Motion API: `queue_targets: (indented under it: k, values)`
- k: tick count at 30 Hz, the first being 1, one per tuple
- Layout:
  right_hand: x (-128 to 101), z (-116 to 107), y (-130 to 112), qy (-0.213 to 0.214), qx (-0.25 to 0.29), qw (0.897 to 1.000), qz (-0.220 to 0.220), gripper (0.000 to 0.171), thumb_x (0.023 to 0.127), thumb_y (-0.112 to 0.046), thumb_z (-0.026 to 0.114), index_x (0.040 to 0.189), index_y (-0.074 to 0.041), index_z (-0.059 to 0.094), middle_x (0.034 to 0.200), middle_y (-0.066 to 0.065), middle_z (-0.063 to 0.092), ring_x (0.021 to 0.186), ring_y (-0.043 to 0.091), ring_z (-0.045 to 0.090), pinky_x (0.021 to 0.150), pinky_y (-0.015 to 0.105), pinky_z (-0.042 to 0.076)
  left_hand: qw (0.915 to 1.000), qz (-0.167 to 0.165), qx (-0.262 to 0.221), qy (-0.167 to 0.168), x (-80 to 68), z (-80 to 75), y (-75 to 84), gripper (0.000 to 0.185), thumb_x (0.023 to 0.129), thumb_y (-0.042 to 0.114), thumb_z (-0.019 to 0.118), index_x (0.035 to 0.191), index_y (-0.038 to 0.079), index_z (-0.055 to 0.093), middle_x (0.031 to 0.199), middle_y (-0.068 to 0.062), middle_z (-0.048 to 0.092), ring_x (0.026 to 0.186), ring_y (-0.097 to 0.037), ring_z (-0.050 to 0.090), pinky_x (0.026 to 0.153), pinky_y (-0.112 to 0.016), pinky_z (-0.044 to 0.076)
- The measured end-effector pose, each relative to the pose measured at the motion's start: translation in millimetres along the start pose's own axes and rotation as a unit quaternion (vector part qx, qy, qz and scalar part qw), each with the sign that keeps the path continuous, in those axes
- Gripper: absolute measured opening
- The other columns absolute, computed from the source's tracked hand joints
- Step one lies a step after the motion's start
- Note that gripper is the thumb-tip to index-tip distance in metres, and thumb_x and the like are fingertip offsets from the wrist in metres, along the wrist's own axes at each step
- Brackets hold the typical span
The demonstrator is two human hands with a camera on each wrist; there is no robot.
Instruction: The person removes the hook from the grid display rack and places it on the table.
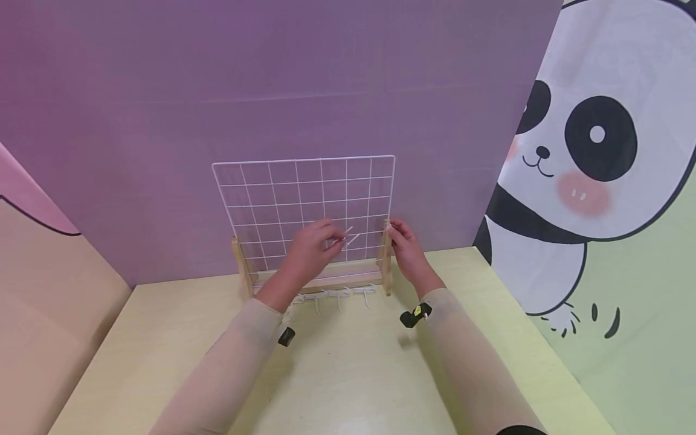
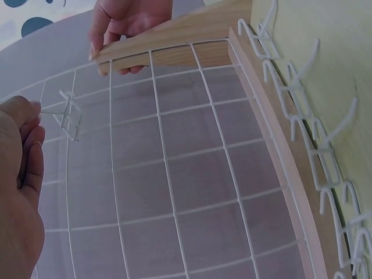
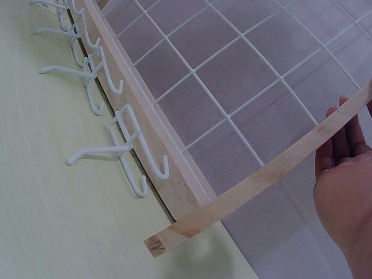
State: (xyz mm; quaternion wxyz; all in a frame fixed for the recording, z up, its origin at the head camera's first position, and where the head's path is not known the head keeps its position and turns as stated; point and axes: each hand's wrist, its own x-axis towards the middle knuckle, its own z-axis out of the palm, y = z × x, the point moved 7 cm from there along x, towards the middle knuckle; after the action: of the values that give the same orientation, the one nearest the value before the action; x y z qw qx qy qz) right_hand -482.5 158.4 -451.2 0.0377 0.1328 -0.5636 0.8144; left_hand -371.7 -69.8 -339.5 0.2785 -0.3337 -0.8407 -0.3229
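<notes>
My left hand (image 1: 311, 249) pinches the stem of a white wire hook (image 2: 70, 116) between thumb and fingers. That hook lies against the white wire grid panel (image 1: 303, 161), right of its middle in the head view; whether it is latched onto a wire I cannot tell. With my right hand (image 1: 410, 252) I grip the upper part of the right wooden post (image 1: 386, 266) of the stand bearing the grid. In the right wrist view the fingers (image 3: 343, 136) sit behind that post, and the thumb is mostly out of frame.
Several more white wire hooks (image 3: 125, 148) lie in a row on the pale tabletop (image 1: 348, 374), along the front of the stand's wooden base (image 1: 342, 281). A purple wall (image 1: 304, 72) rises behind. A panda picture (image 1: 598, 139) covers the right wall.
</notes>
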Motion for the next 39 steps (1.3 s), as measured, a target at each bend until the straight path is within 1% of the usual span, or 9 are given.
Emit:
queue_targets:
  k: [4,7,11,15,23,28,32,37,39]
  values:
    - [-0.8,1.0,-1.3,-0.001,0.000,1.000,-0.003,0.023,0.115,-0.006,0.054,0.113,-0.024,0.069,0.112,-0.005,0.067,0.119,0.027,0.058,0.101,0.028,0.048,0.9999,-0.007,0.006,-0.014,-5.4,-1.6,-3.8,0.007,0.099,0.003,0.082,0.105,0.007,0.081,0.107,-0.003,0.076,0.103,-0.024,0.075,0.092,-0.039,0.064]
    - [-1.0,1.4,-1.5,-0.003,-0.003,1.000,-0.002,0.021,0.116,-0.007,0.054,0.115,-0.023,0.068,0.112,-0.005,0.067,0.119,0.026,0.058,0.101,0.028,0.048,0.9997,-0.006,0.006,-0.023,-9.7,-2.4,-6.8,0.007,0.099,0.003,0.082,0.105,0.007,0.080,0.105,-0.003,0.075,0.103,-0.024,0.075,0.092,-0.040,0.064]
    - [-0.6,0.6,-0.3,-0.003,-0.008,1.000,0.002,0.019,0.116,-0.009,0.055,0.116,-0.022,0.068,0.113,-0.004,0.067,0.118,0.024,0.059,0.102,0.028,0.048,0.9996,-0.008,0.004,-0.027,-16.2,-5.4,-10.4,0.008,0.099,0.001,0.082,0.105,0.006,0.081,0.103,-0.004,0.074,0.102,-0.024,0.076,0.092,-0.041,0.064]
    - [0.7,0.5,0.0,-0.002,-0.004,1.000,-0.001,0.019,0.116,-0.008,0.055,0.116,-0.021,0.069,0.113,-0.003,0.067,0.115,0.022,0.059,0.100,0.028,0.048,0.9994,-0.019,0.004,-0.029,-22.7,-9.8,-13.2,0.009,0.098,0.000,0.082,0.106,0.004,0.081,0.103,-0.004,0.074,0.104,-0.026,0.076,0.093,-0.043,0.064]
    - [0.4,0.7,-0.7,-0.003,0.000,1.000,-0.006,0.023,0.116,-0.006,0.055,0.113,-0.023,0.070,0.110,-0.004,0.068,0.114,0.024,0.061,0.098,0.027,0.049,0.9987,-0.030,0.023,-0.034,-32.2,-17.0,-16.5,0.008,0.097,0.002,0.083,0.105,0.005,0.081,0.105,-0.004,0.076,0.107,-0.028,0.074,0.095,-0.046,0.062]
    - [-0.3,0.7,-0.7,-0.004,-0.001,1.000,-0.004,0.020,0.116,-0.007,0.054,0.116,-0.021,0.068,0.111,-0.004,0.067,0.117,0.026,0.061,0.098,0.027,0.049,0.9986,-0.025,0.028,-0.037,-37.4,-18.4,-19.6,0.009,0.097,0.000,0.083,0.105,0.005,0.081,0.105,-0.004,0.075,0.103,-0.027,0.074,0.091,-0.045,0.064]
    - [-0.8,0.7,-0.7,-0.006,-0.001,1.000,-0.001,0.018,0.116,-0.008,0.055,0.118,-0.020,0.067,0.112,-0.003,0.067,0.120,0.028,0.060,0.100,0.028,0.049,0.9979,-0.023,0.037,-0.048,-41.5,-18.2,-22.2,0.010,0.097,0.000,0.082,0.105,0.005,0.081,0.103,-0.004,0.075,0.098,-0.025,0.074,0.088,-0.044,0.064]
    - [0.0,0.0,0.2,-0.008,-0.001,1.000,-0.001,0.017,0.116,-0.008,0.055,0.119,-0.020,0.067,0.113,-0.004,0.067,0.120,0.027,0.059,0.102,0.028,0.048,0.9963,-0.030,0.050,-0.062,-46.3,-17.5,-26.1,0.009,0.098,0.002,0.082,0.106,0.006,0.081,0.103,-0.004,0.075,0.098,-0.024,0.074,0.089,-0.044,0.064]
    - [0.9,-0.6,0.8,-0.008,0.001,1.000,-0.002,0.017,0.116,-0.007,0.055,0.119,-0.020,0.067,0.112,-0.004,0.068,0.119,0.026,0.060,0.102,0.028,0.048,0.9963,-0.025,0.055,-0.062,-47.8,-18.1,-27.3,0.009,0.098,0.002,0.082,0.106,0.006,0.081,0.104,-0.004,0.075,0.099,-0.025,0.074,0.091,-0.045,0.064]
